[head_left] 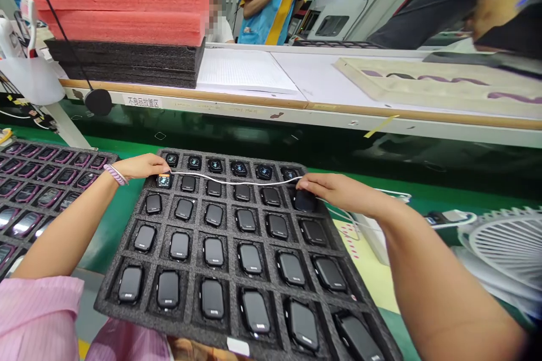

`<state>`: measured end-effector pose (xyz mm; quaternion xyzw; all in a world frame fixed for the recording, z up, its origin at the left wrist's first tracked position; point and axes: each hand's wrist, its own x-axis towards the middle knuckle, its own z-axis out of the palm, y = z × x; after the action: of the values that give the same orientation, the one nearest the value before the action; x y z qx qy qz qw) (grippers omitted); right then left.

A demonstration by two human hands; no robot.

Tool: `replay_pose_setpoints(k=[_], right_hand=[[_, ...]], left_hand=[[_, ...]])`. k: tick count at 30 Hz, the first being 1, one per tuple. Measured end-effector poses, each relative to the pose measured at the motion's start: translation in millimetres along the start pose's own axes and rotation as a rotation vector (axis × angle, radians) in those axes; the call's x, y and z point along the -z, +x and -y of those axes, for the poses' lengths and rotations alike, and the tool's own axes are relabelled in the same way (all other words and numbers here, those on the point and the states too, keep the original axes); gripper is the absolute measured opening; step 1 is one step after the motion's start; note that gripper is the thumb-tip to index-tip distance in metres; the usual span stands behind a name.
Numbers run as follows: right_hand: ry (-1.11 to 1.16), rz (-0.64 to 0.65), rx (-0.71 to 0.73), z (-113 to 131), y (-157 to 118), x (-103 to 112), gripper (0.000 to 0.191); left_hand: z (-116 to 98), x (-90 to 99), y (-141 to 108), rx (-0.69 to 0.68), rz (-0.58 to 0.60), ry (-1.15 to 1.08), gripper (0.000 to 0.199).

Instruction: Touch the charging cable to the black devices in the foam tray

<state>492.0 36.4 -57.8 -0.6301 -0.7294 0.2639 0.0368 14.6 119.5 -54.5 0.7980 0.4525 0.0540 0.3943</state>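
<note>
left side: purple-rimmed watches (48, 172), beyond narrow green gap from left hand (150, 166)
left hand: fingers together at lit watch (164, 181), grip unclear
between hands: thin white cable (237, 183), slightly wavy
below hands: speckled foam tray (139, 317), square cells, rounded black watches (213, 251)
right hand (324, 185): pinching white cable, far-right tray edge
right of right hand: cords, ribbed white guard (508, 242) crowd forearm
</note>
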Motion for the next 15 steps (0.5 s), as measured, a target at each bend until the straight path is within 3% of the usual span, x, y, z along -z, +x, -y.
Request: replay_pose_setpoints(k=[2, 6, 9, 11, 15], right_hand=[[-0.016, 0.008, 0.001, 3, -1, -1, 0.054], [-0.049, 0.027, 0.007, 4, -1, -3, 0.053], [-0.078, 0.031, 0.020, 5, -2, -2, 0.054], [-0.094, 0.048, 0.020, 8, -3, 0, 0.055], [-0.111, 0.064, 0.005, 16, -5, 4, 0.056]], left_hand=[[-5, -2.4, -1, 0.044, -0.092, -0.006, 0.043], [-25, -19.2, -4, 0.089, -0.433, 0.099, 0.029], [-45, -40.9, -5, -0.029, -0.341, 0.104, 0.023], [-54, -54.2, -5, -0.090, -0.266, 0.232, 0.016], [-59, -65.6, -4, -0.159, -0.265, 0.515, 0.007]])
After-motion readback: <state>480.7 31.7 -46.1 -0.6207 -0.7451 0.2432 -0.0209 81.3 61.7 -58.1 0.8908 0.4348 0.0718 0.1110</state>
